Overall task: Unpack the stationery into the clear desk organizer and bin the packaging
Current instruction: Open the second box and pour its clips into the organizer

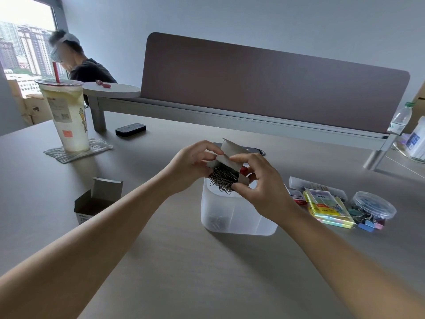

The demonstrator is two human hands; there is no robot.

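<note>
Both my hands hold a small opened cardboard box (231, 153) tipped over the clear desk organizer (236, 217). My left hand (193, 166) pinches its left side and flap. My right hand (259, 180) grips its right side. A tangled clump of metal paper clips (224, 179) hangs out of the box mouth above the organizer's rear compartment. A few clips lie at the bottom of the organizer's front left compartment (217, 221). An empty opened cardboard box (97, 200) stands on the table to the left.
Right of the organizer lie a sticky-note pack (330, 207), small boxes (317, 186) and a round clear tub of binder clips (372, 209). A tall drink cup (66, 116) and a black eraser block (130, 129) sit at the far left. A desk divider (264, 88) closes the back. Another person sits beyond it.
</note>
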